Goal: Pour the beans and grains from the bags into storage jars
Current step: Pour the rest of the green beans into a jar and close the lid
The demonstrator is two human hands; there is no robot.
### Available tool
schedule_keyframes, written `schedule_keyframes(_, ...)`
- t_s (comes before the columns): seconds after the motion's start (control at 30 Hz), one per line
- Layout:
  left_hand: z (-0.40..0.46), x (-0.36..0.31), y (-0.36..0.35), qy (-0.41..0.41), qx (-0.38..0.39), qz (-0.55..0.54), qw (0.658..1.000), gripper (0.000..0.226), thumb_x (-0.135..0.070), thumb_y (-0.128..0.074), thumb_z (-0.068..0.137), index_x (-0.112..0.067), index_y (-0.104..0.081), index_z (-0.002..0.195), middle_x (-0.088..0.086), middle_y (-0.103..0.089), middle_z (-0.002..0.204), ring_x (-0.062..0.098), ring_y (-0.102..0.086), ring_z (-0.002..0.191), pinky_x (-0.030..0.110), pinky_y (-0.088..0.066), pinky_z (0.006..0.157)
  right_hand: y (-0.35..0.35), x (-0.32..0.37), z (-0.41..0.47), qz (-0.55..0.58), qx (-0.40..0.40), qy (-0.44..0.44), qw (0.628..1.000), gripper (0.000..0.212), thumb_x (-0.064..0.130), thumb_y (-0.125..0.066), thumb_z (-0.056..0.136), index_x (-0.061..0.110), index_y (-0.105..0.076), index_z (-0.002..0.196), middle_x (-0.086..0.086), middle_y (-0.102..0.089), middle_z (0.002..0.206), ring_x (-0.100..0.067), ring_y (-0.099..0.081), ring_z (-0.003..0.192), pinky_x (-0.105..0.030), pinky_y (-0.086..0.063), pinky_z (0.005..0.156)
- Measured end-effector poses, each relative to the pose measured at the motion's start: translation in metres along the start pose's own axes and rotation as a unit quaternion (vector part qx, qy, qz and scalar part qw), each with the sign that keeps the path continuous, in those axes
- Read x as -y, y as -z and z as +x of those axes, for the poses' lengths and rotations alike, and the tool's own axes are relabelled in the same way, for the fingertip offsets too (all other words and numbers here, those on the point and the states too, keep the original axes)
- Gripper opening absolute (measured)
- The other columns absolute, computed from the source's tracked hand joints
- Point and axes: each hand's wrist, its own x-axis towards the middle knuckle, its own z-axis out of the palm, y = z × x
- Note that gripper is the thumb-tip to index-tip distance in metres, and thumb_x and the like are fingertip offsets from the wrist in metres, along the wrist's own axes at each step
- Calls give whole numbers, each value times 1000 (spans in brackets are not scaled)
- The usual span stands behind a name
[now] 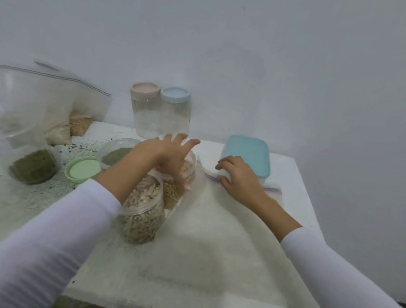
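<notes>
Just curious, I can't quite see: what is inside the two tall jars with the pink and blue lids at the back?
Nothing shows inside: the pink-lidded jar and blue-lidded jar look clear and empty. The left hand covers the blue one's base, so that part is unseen.

No readable text, labels or numbers anywhere
</notes>
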Motion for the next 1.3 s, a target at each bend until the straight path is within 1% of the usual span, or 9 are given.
schedule_keyframes(0.07, 3, 14, -9, -7, 45, -6, 999, 129, -59, -82, 57, -31, 3, 150, 6, -6, 158, 33, -13, 143, 53, -23, 113, -15, 17, 1, 66, 38, -5, 997, 25, 13, -65, 85, 2, -65, 107, -14, -62, 113, -32, -55, 106, -39, -44, 87)
schedule_keyframes(0.2, 2, 27, -5, -39, -30, -84, 995, 115, -43, -87, 56, -29, -20, 147, 7, -32, 140, 28, -36, 127, 45, -40, 102, -35, 33, -2, 107, 118, -51, 986, 47, 31, -61, 91, 8, -48, 130, -7, -48, 132, -19, -43, 123, -25, -32, 98)
schedule_keyframes(0.37, -16, 42, 28, -68, -152, -92, 982, 111, -38, -88, 54, -29, -26, 146, 8, -36, 139, 27, -38, 124, 40, -40, 97, -51, 41, 1, 76, 171, -79, 979, 71, 47, -58, 89, 13, -30, 145, -5, -35, 147, -22, -31, 136, -37, -25, 112)
schedule_keyframes(0.5, -19, 43, 37, -78, -163, -116, 977, 112, -37, -88, 52, -30, -27, 145, 7, -36, 139, 26, -41, 123, 36, -41, 94, -66, 45, 1, -45, 246, -47, 967, 84, 66, -49, 85, 17, -24, 148, -5, -20, 155, -24, -16, 142, -45, -14, 115)
schedule_keyframes(0.77, -2, 31, -14, -76, -91, -48, 992, 112, -41, -87, 53, -30, -24, 146, 7, -33, 139, 27, -35, 124, 40, -41, 95, -68, 35, -8, 74, 185, -63, 978, 124, 85, -48, 53, 11, -20, 149, -8, -28, 152, -25, -24, 140, -38, -17, 116)
schedule_keyframes(0.9, 3, 36, -23, -60, -78, -63, 993, 115, -42, -86, 56, -29, -19, 148, 8, -30, 143, 28, -32, 129, 43, -39, 101, -61, 33, -14, 94, 119, -77, 986, 116, 79, -44, 55, 6, -31, 144, -11, -30, 149, -24, -24, 139, -30, -15, 113)
schedule_keyframes(1.0, -5, 33, -20, -56, -68, -69, 994, 114, -49, -83, 62, -24, -16, 150, 9, -19, 151, 28, -20, 138, 45, -29, 110, -59, 36, -20, 122, 55, -78, 988, 75, 67, -50, 66, 10, -54, 114, -4, -48, 114, -20, -41, 111, -34, -33, 98)
schedule_keyframes(1.1, -27, 31, -6, -70, -80, -119, 987, 97, -56, -76, 67, -19, -29, 144, 5, -21, 147, 23, -19, 137, 44, -28, 112, -62, 47, -28, 171, 9, -50, 984, 30, 49, -61, 75, 20, -54, 82, 5, -47, 86, -15, -43, 88, -39, -42, 80)
schedule_keyframes(1.3, -73, 43, -11, -64, 91, -17, 994, 117, -55, -81, 60, -34, -9, 149, -3, -6, 155, 26, -10, 143, 56, -24, 114, -74, 82, -44, 152, 118, 58, 980, 64, 71, -50, 69, 12, -62, 91, -3, -57, 95, -16, -47, 90, -33, -40, 77)
